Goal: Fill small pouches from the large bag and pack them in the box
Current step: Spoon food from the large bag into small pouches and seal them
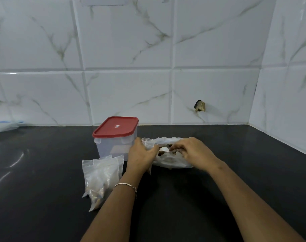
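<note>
Nearest, two filled clear plastic zip pouches [101,177] lay overlapping on the black stone counter [44,172], with brown pieces settled in their lower ends. Just beyond, the hands worked close together. The left hand [140,157] gripped the rim of a small clear pouch [147,142]. The right hand [192,151] pinched what looked like a small white spoon [163,149] in the mouth of the large crinkled translucent bag [173,162]. That thin film would likely be light, limp and slippery, so it was best held at the stiffer zip edge. Behind stood the frosted plastic box [113,149], its red lid [115,127] on, against white marble-veined tiles [131,93].
</note>
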The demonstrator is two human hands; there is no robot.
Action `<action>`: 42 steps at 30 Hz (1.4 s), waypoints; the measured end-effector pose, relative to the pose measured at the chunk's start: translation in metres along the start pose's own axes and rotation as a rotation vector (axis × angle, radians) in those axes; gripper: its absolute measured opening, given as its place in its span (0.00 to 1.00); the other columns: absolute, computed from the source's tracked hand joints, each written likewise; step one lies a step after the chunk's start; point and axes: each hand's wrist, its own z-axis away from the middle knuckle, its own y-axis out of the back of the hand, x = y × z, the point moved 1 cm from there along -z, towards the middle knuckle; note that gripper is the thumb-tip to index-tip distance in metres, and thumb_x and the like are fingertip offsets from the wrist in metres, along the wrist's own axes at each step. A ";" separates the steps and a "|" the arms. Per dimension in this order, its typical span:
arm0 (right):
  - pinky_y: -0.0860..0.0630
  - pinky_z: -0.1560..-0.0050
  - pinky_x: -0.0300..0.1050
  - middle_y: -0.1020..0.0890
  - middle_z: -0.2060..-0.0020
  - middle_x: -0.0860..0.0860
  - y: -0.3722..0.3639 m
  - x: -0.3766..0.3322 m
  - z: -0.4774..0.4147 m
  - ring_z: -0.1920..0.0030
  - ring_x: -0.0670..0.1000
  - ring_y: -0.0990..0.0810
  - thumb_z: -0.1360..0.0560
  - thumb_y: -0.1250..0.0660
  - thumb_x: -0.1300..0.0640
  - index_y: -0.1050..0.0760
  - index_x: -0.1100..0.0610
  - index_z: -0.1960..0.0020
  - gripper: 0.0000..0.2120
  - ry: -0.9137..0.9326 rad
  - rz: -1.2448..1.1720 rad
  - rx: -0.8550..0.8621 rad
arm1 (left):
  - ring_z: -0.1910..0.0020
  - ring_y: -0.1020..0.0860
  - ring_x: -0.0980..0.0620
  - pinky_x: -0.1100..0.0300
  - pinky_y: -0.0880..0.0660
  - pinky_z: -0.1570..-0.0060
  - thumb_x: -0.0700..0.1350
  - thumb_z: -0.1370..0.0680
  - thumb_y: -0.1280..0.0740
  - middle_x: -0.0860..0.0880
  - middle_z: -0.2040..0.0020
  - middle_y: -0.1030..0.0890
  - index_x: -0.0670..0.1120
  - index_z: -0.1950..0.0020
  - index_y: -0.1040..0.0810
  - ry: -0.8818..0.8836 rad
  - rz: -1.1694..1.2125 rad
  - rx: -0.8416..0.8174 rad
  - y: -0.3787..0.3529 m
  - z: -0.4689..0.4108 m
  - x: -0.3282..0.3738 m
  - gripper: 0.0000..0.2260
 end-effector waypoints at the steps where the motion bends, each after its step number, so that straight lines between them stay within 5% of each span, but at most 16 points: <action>1: 0.25 0.52 0.38 0.16 0.48 0.43 0.000 0.003 0.000 0.51 0.43 0.19 0.22 0.36 0.59 0.18 0.45 0.44 0.13 -0.012 0.006 0.015 | 0.51 0.25 0.49 0.59 0.32 0.56 0.52 0.27 0.31 0.48 0.51 0.24 0.44 0.46 0.30 -0.004 -0.018 -0.002 -0.001 0.000 0.000 0.17; 7: 0.23 0.47 0.45 0.16 0.49 0.46 -0.014 -0.008 -0.008 0.49 0.48 0.18 0.25 0.34 0.59 0.19 0.45 0.43 0.15 0.029 0.103 0.039 | 0.51 0.24 0.48 0.58 0.30 0.56 0.57 0.30 0.27 0.50 0.51 0.24 0.43 0.44 0.27 -0.022 -0.123 -0.057 -0.004 -0.004 -0.003 0.23; 12: 0.23 0.46 0.43 0.16 0.49 0.44 -0.011 -0.004 -0.010 0.49 0.43 0.19 0.23 0.37 0.62 0.17 0.47 0.46 0.14 -0.062 -0.154 -0.004 | 0.53 0.25 0.51 0.60 0.30 0.56 0.55 0.31 0.26 0.50 0.51 0.22 0.44 0.44 0.26 0.008 -0.083 -0.073 -0.002 -0.004 -0.005 0.22; 17: 0.33 0.64 0.26 0.23 0.75 0.33 -0.002 0.008 -0.003 0.69 0.32 0.26 0.22 0.37 0.66 0.16 0.52 0.48 0.14 -0.263 -0.533 -0.121 | 0.51 0.25 0.51 0.59 0.29 0.54 0.53 0.31 0.25 0.50 0.50 0.23 0.45 0.43 0.27 0.052 0.001 -0.097 0.000 -0.003 -0.004 0.22; 22: 0.29 0.58 0.32 0.16 0.52 0.47 -0.001 0.010 -0.006 0.54 0.42 0.23 0.25 0.38 0.68 0.14 0.53 0.52 0.17 -0.453 -0.683 -0.167 | 0.51 0.25 0.52 0.59 0.28 0.54 0.47 0.28 0.28 0.50 0.50 0.24 0.47 0.47 0.30 0.056 0.056 -0.118 0.000 -0.003 -0.004 0.15; 27: 0.31 0.55 0.32 0.18 0.46 0.47 -0.006 0.010 -0.011 0.46 0.43 0.24 0.25 0.41 0.70 0.15 0.54 0.50 0.18 -0.452 -0.643 -0.188 | 0.47 0.25 0.52 0.57 0.26 0.47 0.46 0.27 0.29 0.51 0.47 0.24 0.48 0.42 0.30 0.048 0.216 -0.149 -0.002 -0.003 -0.004 0.16; 32: 0.29 0.34 0.44 0.19 0.42 0.46 -0.008 0.019 -0.009 0.40 0.45 0.23 0.24 0.40 0.69 0.18 0.48 0.52 0.20 -0.295 -0.554 -0.301 | 0.47 0.24 0.55 0.55 0.25 0.44 0.43 0.27 0.30 0.53 0.47 0.24 0.52 0.43 0.31 0.095 0.406 -0.206 -0.004 -0.003 -0.005 0.16; 37: 0.23 0.42 0.44 0.17 0.52 0.38 -0.008 0.015 -0.004 0.48 0.42 0.20 0.27 0.28 0.57 0.17 0.47 0.48 0.10 -0.167 -0.216 -0.195 | 0.47 0.23 0.55 0.55 0.23 0.45 0.41 0.27 0.32 0.50 0.44 0.22 0.51 0.42 0.28 0.108 0.508 -0.224 -0.005 -0.003 -0.004 0.15; 42: 0.22 0.44 0.46 0.17 0.46 0.42 -0.006 0.003 -0.002 0.47 0.44 0.20 0.25 0.31 0.53 0.18 0.46 0.44 0.11 -0.087 -0.003 -0.123 | 0.46 0.21 0.51 0.49 0.23 0.42 0.45 0.30 0.32 0.47 0.45 0.20 0.49 0.42 0.26 0.108 0.536 -0.227 -0.005 -0.001 -0.002 0.16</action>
